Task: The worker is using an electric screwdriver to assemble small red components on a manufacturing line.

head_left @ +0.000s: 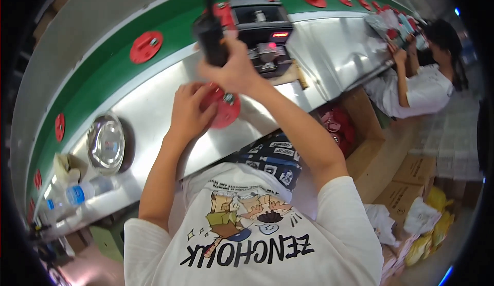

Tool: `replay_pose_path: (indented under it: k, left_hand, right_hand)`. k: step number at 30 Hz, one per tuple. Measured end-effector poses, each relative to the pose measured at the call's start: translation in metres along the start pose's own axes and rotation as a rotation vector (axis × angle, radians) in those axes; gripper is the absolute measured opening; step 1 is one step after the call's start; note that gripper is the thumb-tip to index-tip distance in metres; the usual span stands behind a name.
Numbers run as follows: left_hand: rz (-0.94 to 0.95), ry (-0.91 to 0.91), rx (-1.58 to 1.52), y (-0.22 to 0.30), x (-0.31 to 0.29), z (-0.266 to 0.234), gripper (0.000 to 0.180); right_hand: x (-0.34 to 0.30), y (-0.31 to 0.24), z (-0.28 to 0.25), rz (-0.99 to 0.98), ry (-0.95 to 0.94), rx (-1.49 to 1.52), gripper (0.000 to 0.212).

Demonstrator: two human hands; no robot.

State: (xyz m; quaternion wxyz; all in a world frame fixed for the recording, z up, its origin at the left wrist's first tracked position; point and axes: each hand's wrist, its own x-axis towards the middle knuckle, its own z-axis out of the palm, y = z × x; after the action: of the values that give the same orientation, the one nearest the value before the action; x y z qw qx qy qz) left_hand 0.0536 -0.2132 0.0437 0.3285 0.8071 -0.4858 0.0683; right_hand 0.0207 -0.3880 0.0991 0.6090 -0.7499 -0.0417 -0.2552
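My right hand (236, 69) is wrapped round a black electric screwdriver (211, 41), which hangs upright from a dark cord and is a little blurred. Its lower tip is hidden behind the hand. Just below, my left hand (188, 110) rests on a round red plastic part (226, 115), its fingers bent over the left side and pressing it to the metal worktop (154, 98). A small silvery piece sits on the red part near its top. Beyond my right hand stands a black machine (261, 17) with a red lit display.
A green conveyor belt (110, 62) carries several red round parts (146, 47) behind the worktop. To the left are a metal bowl (105, 144) and a water bottle (85, 192). A co-worker (422, 88) sits at the right. An open carton (368, 113) holds red pieces.
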Motion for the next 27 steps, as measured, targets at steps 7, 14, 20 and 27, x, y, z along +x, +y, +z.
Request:
replay_pose_path:
  k: [7,14,20,27]
  left_hand:
    - [0.268,-0.323,-0.240,0.085,-0.033,0.003,0.029]
    - [0.597,-0.147,-0.625,0.206,0.036,0.158,0.033]
    - [0.556,-0.925,-0.475,0.160,0.006,0.111,0.034]
    - [-0.151,0.064,-0.189,-0.047,0.069,-0.062,0.017]
  right_hand:
    - [-0.034,-0.123,-0.065,-0.194,0.017,0.153,0.043]
    - [-0.054,-0.164,-0.109,-0.238,0.233,0.209,0.045]
    - [-0.148,-0.135,-0.136,-0.279,0.380,0.098,0.043]
    - [-0.203,-0.083,-0.090,-0.101,0.623,0.150,0.040]
